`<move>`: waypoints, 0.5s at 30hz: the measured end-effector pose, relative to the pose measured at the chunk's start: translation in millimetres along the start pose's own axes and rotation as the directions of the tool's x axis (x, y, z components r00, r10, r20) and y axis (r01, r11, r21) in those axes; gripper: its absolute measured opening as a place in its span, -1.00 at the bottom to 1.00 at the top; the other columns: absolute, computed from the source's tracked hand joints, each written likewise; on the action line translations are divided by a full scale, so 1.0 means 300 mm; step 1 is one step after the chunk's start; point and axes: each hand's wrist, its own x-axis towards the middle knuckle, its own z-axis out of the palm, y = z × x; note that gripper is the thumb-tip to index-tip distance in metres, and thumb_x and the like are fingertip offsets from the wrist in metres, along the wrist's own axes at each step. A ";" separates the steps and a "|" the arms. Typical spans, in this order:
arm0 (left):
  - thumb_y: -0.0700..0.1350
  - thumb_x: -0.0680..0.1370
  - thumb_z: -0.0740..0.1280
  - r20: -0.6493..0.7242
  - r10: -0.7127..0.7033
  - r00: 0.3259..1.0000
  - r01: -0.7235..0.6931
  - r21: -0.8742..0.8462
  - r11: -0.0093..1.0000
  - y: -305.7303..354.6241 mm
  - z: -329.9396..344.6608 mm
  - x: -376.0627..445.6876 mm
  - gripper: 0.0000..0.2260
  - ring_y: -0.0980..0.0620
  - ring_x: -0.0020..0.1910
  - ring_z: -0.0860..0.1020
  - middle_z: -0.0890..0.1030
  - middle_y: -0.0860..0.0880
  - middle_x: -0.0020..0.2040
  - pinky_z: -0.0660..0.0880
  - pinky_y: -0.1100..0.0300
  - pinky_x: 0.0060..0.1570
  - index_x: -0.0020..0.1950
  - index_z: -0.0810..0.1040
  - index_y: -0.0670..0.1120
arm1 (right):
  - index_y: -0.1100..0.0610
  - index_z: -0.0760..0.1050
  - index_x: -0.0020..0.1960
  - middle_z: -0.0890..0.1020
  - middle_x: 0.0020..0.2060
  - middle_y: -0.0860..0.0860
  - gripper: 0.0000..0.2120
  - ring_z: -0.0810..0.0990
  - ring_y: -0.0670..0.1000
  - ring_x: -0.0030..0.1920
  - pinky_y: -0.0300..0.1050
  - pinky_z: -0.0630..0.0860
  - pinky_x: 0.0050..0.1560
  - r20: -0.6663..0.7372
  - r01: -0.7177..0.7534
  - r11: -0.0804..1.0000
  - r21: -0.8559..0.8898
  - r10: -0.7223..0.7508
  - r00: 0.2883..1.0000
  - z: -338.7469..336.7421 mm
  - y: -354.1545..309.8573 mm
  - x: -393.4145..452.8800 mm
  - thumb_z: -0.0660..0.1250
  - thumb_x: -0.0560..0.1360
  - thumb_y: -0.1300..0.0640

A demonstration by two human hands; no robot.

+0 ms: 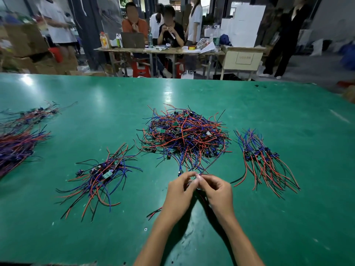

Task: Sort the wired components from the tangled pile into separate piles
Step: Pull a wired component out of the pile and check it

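Both hands meet near the middle of the desk [269, 104], toward its near edge. The left hand [179, 192] and right hand [218, 191] have curled fingers that pinch the same wired part [206, 168] at their fingertips. The part's body is hidden between the fingers; motion blur there prevents identifying it. Its wires run up from the fingertips into the near side of the tangle [184, 135], and other wire ends [153, 212] show below the left wrist, partly covered by the forearm.

The tangle lies at mid-desk: red, blue and black wires with small green boards. Individual parts inside it cannot be separated by eye.

Sorted piles:
- Left pile [101, 175]: left of the hands, wires fanned toward the near edge, one green board visible.
- Right pile [263, 160]: right of the tangle, wires laid roughly parallel, ends toward the near right corner.
- Far-left piles [19, 139]: at the left edge, cut off by the frame and strongly blurred; only red, blue and purple tones can be made out.

Beyond the far edge, a second table [159, 50] carries bottles and papers; seated and standing persons are partly cut off at the top.
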 end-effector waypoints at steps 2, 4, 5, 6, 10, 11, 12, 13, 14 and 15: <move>-0.18 0.62 0.35 -0.013 -0.051 0.999 0.050 -0.081 0.995 0.000 0.010 0.000 -0.86 0.08 -0.09 0.69 0.74 0.02 -0.11 0.59 0.13 0.06 0.06 0.71 -0.05 | -0.01 0.74 -0.08 0.76 -0.20 -0.01 -0.96 0.74 -0.02 -0.16 -0.21 0.61 -0.12 -0.003 0.033 0.999 -0.022 -0.033 0.999 0.003 -0.003 -0.003 0.52 0.48 0.09; -0.18 0.60 0.35 -0.046 -0.092 0.995 0.088 -0.081 0.993 -0.011 0.021 0.007 -0.83 -0.01 -0.18 0.67 0.72 -0.02 -0.22 0.57 0.04 -0.02 -0.12 0.72 -0.08 | -0.03 0.74 -0.11 0.76 -0.19 -0.05 -0.94 0.73 -0.06 -0.15 -0.21 0.60 -0.10 -0.014 0.045 0.997 -0.061 -0.046 0.999 0.006 -0.001 0.000 0.52 0.49 0.12; -0.17 0.58 0.36 -0.060 -0.115 0.992 0.110 -0.090 0.990 -0.015 0.025 0.010 -0.82 -0.03 -0.22 0.66 0.71 -0.04 -0.26 0.56 0.02 -0.05 -0.18 0.71 -0.10 | -0.03 0.74 -0.12 0.76 -0.19 -0.06 -0.93 0.72 -0.06 -0.15 -0.18 0.61 -0.08 -0.020 0.043 0.996 -0.079 -0.045 0.999 0.008 0.000 0.001 0.52 0.50 0.13; -0.17 0.57 0.38 -0.068 -0.134 0.989 0.126 -0.118 0.985 -0.020 0.029 0.012 -0.81 0.01 -0.26 0.64 0.71 -0.05 -0.28 0.56 0.03 -0.07 -0.21 0.70 -0.11 | -0.03 0.74 -0.13 0.76 -0.18 -0.08 -0.92 0.72 -0.07 -0.14 -0.14 0.61 -0.06 -0.024 0.042 0.995 -0.093 -0.045 0.999 0.011 -0.001 0.002 0.52 0.50 0.13; -0.06 0.53 0.38 -0.078 -0.112 0.991 0.096 -0.186 0.978 -0.028 0.039 0.004 -0.82 0.02 -0.23 0.65 0.71 -0.02 -0.27 0.54 0.08 -0.08 -0.23 0.70 -0.04 | -0.03 0.74 -0.09 0.73 -0.13 -0.11 -0.89 0.70 -0.07 -0.07 0.03 0.62 0.04 -0.020 0.046 0.987 -0.151 -0.050 0.999 0.019 -0.003 0.001 0.48 0.52 0.16; -0.04 0.52 0.36 -0.079 -0.103 0.992 0.086 -0.189 0.978 -0.031 0.041 0.002 -0.82 -0.02 -0.20 0.67 0.72 -0.01 -0.25 0.55 0.07 -0.06 -0.22 0.71 -0.03 | -0.03 0.74 -0.08 0.72 -0.11 -0.10 -0.88 0.70 -0.05 -0.04 0.08 0.62 0.07 -0.005 0.043 0.988 -0.149 -0.044 0.999 0.021 -0.004 0.000 0.46 0.54 0.17; -0.06 0.53 0.37 -0.079 -0.098 0.992 0.081 -0.194 0.978 -0.034 0.044 0.002 -0.83 -0.03 -0.18 0.68 0.73 -0.01 -0.23 0.56 0.06 -0.05 -0.19 0.72 -0.04 | -0.03 0.74 -0.08 0.72 -0.09 -0.08 -0.86 0.70 -0.03 -0.02 0.11 0.62 0.09 0.014 0.040 0.989 -0.145 -0.038 0.999 0.023 -0.006 -0.001 0.45 0.55 0.18; -0.11 0.56 0.38 -0.078 -0.095 0.992 0.078 -0.202 0.976 -0.038 0.047 0.002 -0.84 -0.01 -0.17 0.69 0.74 0.00 -0.20 0.56 0.07 -0.05 -0.16 0.73 -0.05 | -0.02 0.73 -0.09 0.72 -0.08 -0.06 -0.84 0.70 -0.01 -0.01 0.14 0.62 0.10 0.030 0.041 0.989 -0.142 -0.037 0.999 0.024 -0.007 -0.002 0.43 0.57 0.19; -0.16 0.57 0.39 -0.081 -0.095 0.992 0.076 -0.211 0.975 -0.041 0.050 0.002 -0.85 0.03 -0.16 0.69 0.74 0.01 -0.18 0.57 0.09 -0.04 -0.14 0.74 -0.06 | -0.02 0.73 -0.10 0.73 -0.08 -0.05 -0.82 0.70 -0.01 -0.01 0.15 0.62 0.11 0.038 0.045 0.989 -0.140 -0.040 0.998 0.025 -0.009 -0.003 0.41 0.57 0.21; -0.19 0.58 0.40 -0.085 -0.095 0.992 0.075 -0.217 0.973 -0.045 0.051 0.002 -0.86 0.06 -0.16 0.69 0.74 0.02 -0.17 0.58 0.09 -0.02 -0.12 0.75 -0.07 | -0.01 0.72 -0.12 0.73 -0.08 -0.05 -0.81 0.71 -0.02 -0.02 0.15 0.63 0.10 0.037 0.051 0.989 -0.138 -0.047 0.998 0.025 -0.011 -0.005 0.41 0.58 0.22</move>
